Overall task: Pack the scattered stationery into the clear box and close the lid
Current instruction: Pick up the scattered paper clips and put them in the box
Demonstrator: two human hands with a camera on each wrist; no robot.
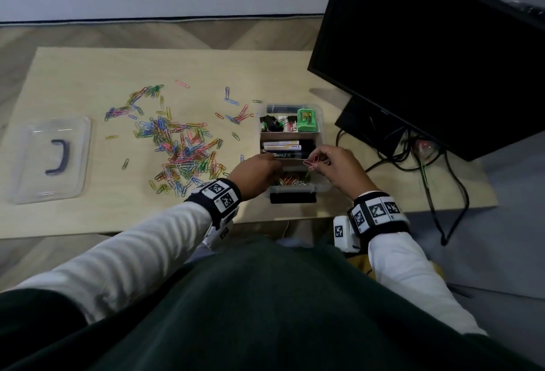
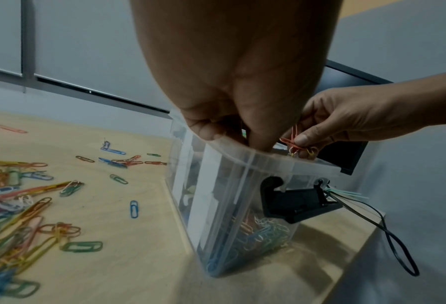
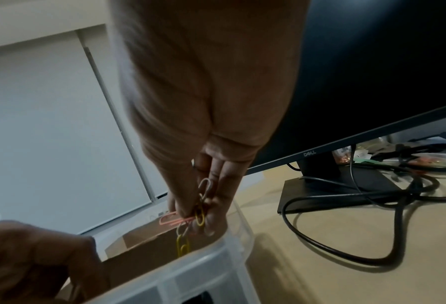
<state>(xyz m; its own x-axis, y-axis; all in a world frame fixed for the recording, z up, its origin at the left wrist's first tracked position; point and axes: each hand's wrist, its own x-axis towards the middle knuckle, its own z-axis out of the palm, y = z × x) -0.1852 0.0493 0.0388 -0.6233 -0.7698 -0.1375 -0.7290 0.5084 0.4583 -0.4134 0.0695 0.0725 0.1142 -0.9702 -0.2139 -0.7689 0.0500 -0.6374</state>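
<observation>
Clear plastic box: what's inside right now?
The clear plastic box holds three sections: black binder clips and a green sharpener farthest, markers in the middle, coloured paper clips nearest. The left hand covers part of that nearest section.

Lid lies at table's left end, scattered paper clips between it and clear box. Monitor stands behind-right of box. Both hands over box's near compartment.
</observation>
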